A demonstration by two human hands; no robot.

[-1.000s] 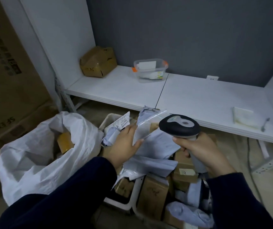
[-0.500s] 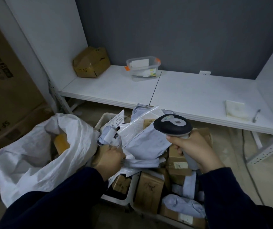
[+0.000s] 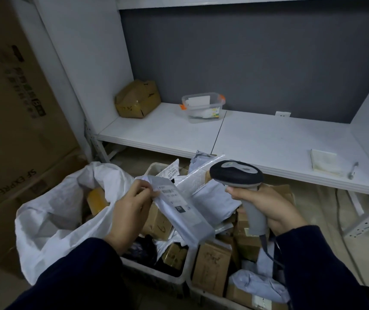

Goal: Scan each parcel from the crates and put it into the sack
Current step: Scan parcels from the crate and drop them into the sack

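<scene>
Left hand (image 3: 132, 211) pinches a grey mailer (image 3: 180, 208), right hand (image 3: 266, 208) grips the scanner (image 3: 237, 174); the tilted label may misread.

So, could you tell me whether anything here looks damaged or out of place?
The brown cardboard box in the back left corner of the white shelf looks crushed: its top is dented and creased. The brown and grey parcels in the white plastic crates are heaped in a jumble above the rims. Nothing looks spilled.
</scene>
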